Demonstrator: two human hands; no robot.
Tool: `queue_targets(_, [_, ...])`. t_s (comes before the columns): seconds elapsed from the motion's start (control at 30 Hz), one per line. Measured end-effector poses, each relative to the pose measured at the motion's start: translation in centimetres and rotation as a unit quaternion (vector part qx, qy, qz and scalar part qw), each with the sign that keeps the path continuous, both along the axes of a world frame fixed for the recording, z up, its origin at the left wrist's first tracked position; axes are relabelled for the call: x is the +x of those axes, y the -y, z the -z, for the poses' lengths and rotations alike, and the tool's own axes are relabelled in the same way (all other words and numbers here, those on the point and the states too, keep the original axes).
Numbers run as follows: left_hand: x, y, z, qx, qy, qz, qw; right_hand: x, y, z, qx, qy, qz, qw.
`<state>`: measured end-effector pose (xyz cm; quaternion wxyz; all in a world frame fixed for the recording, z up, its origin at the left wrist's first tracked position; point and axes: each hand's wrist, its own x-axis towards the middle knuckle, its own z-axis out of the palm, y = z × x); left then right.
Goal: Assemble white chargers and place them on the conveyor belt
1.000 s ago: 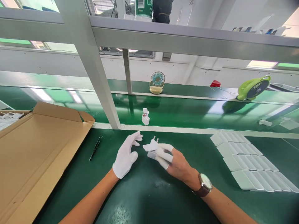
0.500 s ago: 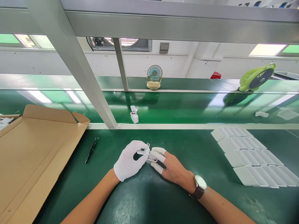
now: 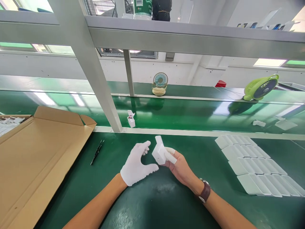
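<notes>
In the head view, my right hand (image 3: pixel 177 163), with white finger cots on its fingers, grips a small white plastic case (image 3: pixel 159 153) with a raised flap, tilted above the green table. My left hand (image 3: pixel 137 165) wears a white glove. Its thumb and fingers are spread around a gap just left of the case, apart from it and with nothing between them. On the green strip behind the table stands a similar small white box (image 3: pixel 131 121) with its lid up.
A large open cardboard box (image 3: pixel 47 152) fills the left side, with black tweezers (image 3: pixel 97 152) beside it. Rows of white plastic covers (image 3: pixel 259 168) lie at right. A metal post (image 3: pixel 95 70) slants down ahead. Beyond stand a small fan (image 3: pixel 160 83) and a green fan (image 3: pixel 260 87).
My left hand has let go of the white piece and opened. My right hand now holds the case by itself, turned so its broad face and flap show. The view has tipped up slightly.
</notes>
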<state>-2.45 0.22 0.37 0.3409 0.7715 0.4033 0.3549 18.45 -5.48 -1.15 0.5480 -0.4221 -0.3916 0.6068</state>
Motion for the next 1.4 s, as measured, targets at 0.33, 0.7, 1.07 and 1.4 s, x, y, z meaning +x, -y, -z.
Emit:
queue_targets(0.33, [1.5, 1.5, 0.5, -0.007, -0.024, 0.064, 0.998, -0.1, 0.2, -0.7, -0.078, -0.090, -0.045, 0.992])
queue_targets(0.7, [1.3, 1.0, 0.6, -0.036, -0.033, 0.036, 0.998, -0.4, 0.2, -0.6, -0.085, -0.099, -0.062, 0.989])
queue_targets(1.07, [0.6, 0.7, 0.6, -0.054, 0.006, 0.062, 0.997, -0.3, 0.2, -0.3, -0.076, -0.066, -0.044, 0.994])
queue_targets(1.4, [0.8, 0.0, 0.7, -0.036, -0.088, 0.036, 0.995, 1.0, 0.5, 0.5, 0.254, 0.340, 0.038, 0.905])
